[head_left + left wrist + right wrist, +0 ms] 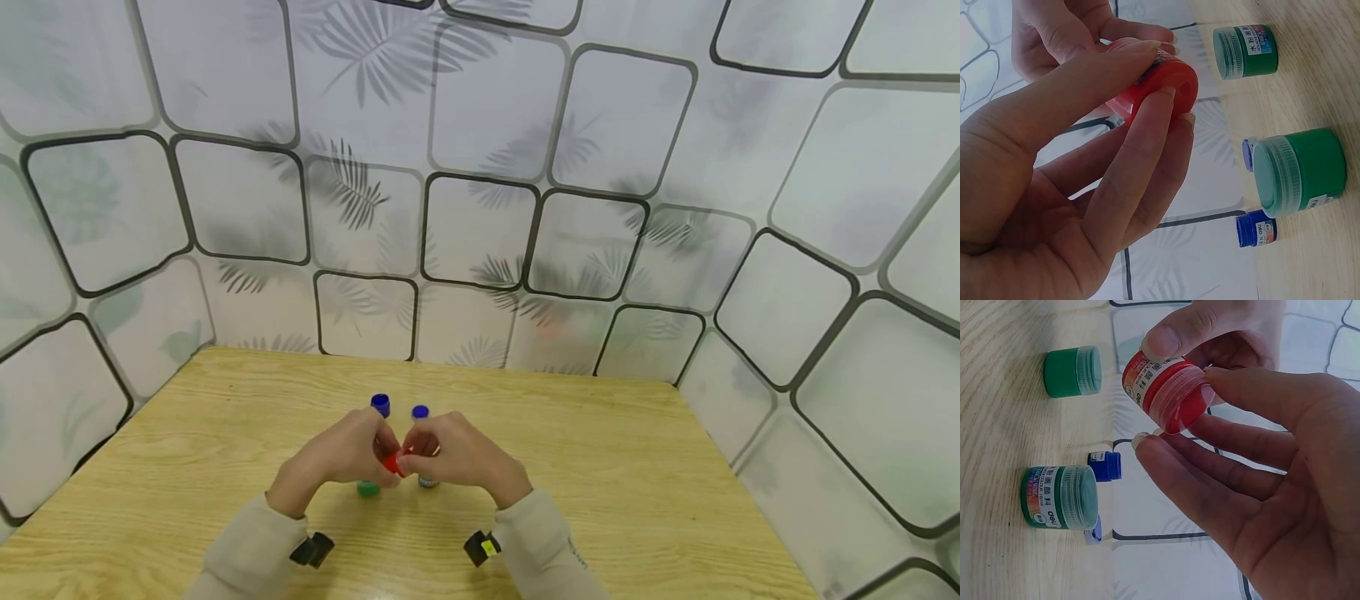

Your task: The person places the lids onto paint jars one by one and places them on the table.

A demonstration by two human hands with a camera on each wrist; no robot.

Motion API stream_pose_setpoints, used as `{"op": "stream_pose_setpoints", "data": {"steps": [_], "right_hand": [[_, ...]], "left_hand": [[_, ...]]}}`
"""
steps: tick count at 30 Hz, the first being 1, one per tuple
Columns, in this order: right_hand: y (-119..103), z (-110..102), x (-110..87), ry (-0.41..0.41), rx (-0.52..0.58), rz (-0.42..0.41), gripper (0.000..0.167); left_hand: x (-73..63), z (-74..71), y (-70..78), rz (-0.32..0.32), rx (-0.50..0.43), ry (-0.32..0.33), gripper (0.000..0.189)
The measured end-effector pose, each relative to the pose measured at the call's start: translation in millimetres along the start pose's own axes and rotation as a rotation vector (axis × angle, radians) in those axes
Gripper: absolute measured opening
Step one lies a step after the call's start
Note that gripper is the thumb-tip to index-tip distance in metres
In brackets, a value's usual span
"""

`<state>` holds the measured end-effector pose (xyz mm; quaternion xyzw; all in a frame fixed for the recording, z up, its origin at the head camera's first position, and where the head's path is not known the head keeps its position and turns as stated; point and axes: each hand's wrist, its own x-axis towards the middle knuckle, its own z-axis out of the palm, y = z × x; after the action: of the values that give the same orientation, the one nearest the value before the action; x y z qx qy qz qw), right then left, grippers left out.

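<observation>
Between the two hands is a small red paint jar [1147, 381] with a clear ribbed lid [1175, 400] and a white label, held tilted above the table. My left hand [348, 450] grips the jar's body, thumb on one side and fingers on the other, as the left wrist view shows. At the lid end, my right hand [453, 450] has its thumb against the ribbed lid and its fingertips close round the opposite side. Two green paint jars [1316, 172] with clear lids stand below the hands. Farther back stands a blue paint jar [1104, 466] with an uncovered threaded neck.
A small blue lid [1093, 531] lies behind one green jar. Everything stands on a light wood-grain table [637, 500]. White panels [480, 225] with dark line and leaf patterns rise along its back and sides.
</observation>
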<state>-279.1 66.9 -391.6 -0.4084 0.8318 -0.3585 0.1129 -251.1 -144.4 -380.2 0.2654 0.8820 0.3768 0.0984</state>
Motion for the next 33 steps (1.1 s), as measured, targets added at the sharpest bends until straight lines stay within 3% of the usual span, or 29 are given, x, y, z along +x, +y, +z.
{"op": "stream_pose_setpoints", "data": {"steps": [8,18,33], "right_hand": [[-0.4,-1.9,-1.1,0.015,-0.048,0.001,0.020],[-3.1,-3.6,-2.5,0.027,0.023,-0.047,0.021],[-0.8,-1.0,-0.4,-0.002,0.072,-0.076,0.022]], "left_hand": [[-0.5,0.0,0.3,-0.015,-0.001,0.001,0.013],[-1.7,-0.2,0.8,-0.046,-0.009,0.013,0.016],[-0.8,-0.9,-0.5,-0.027,-0.002,0.013,0.014]]}}
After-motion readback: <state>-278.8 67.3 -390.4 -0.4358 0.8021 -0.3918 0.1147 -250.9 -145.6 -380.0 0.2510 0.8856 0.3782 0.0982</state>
